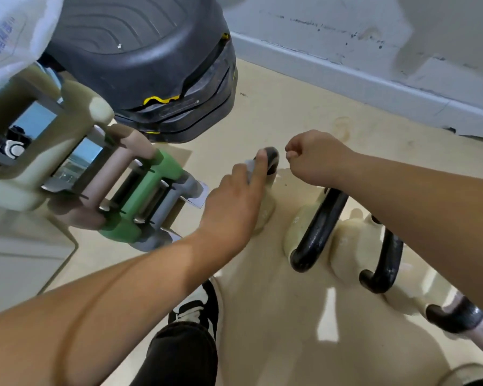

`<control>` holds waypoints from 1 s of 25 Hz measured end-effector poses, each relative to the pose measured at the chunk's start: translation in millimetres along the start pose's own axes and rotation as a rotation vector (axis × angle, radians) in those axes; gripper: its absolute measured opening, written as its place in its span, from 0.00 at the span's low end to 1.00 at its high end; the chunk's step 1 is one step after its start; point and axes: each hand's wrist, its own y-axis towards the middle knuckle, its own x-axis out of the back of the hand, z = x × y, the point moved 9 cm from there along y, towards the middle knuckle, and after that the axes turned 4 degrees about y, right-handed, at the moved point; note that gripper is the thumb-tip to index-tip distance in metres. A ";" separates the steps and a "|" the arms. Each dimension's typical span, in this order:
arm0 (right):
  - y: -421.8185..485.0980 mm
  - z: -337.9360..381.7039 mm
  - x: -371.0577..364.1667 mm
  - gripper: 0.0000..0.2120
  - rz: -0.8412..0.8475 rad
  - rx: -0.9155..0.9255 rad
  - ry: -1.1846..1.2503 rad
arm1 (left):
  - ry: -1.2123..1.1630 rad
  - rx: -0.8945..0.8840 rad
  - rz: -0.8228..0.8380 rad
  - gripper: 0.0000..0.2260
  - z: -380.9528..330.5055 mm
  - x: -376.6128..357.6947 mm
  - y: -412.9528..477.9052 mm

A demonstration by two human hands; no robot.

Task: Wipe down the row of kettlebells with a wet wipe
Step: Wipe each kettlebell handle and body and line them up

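Several cream kettlebells with black handles stand in a row on the floor, running from the centre toward the lower right. My left hand [236,199] presses a small pale wet wipe [250,166] against the black handle [271,160] of the farthest kettlebell [265,210]. My right hand [315,158] hovers just right of that handle, fingers curled into a loose fist with nothing visible in it. The second kettlebell's handle [318,227] shows below my right wrist, and a third handle [385,260] sits partly under my right forearm.
A rack of dumbbells [140,190] in cream, tan, green and grey stands at the left. A stack of black step platforms [151,65] sits behind it. A grey-white wall [374,65] runs along the back. My shoe [198,305] and dark trouser leg are at the bottom centre.
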 end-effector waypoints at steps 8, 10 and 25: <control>-23.5 -10.5 21.7 0.16 -0.040 -0.017 0.042 | -0.253 -0.122 0.105 0.15 17.4 21.3 21.5; -33.2 -16.4 40.0 0.21 -0.098 -0.034 0.086 | -0.289 -0.132 0.011 0.14 11.5 49.7 42.3; -72.9 -91.6 48.4 0.11 -0.004 -0.110 0.353 | -0.575 -0.431 0.137 0.31 -109.0 14.2 -67.2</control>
